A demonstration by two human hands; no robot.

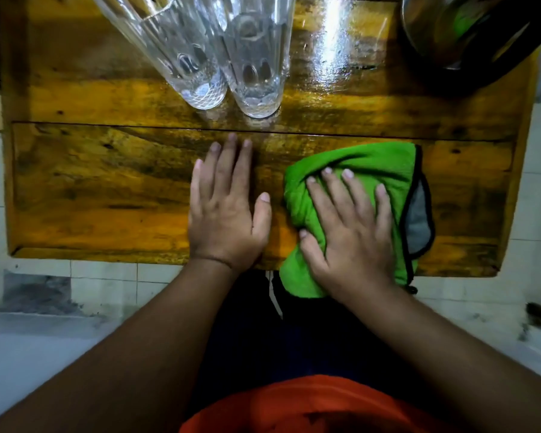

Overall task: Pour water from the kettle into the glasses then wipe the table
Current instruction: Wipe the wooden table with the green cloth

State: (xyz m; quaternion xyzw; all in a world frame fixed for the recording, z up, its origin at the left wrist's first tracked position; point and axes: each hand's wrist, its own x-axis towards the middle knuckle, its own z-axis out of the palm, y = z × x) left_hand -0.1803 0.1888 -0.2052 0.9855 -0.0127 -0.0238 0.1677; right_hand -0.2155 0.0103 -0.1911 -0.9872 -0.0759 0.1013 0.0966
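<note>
Wooden table (107, 189) under me: left hand (228, 207) flat, fingers together, beside green cloth (356, 160); right hand (350, 220) presses it, fingers spread.

top: orange shirt (294, 404)
legs: dark trousers (247, 339), white drawstring (272, 295)
arms: bare forearms
left wrist: thin thread band (213, 260)

Green cloth (356, 164) (grey underside, black trim); amber-brown streaked desk (107, 189); clear faceted glasses (231, 57); white floor tiles (103, 276); orange shirt (294, 404).
</note>
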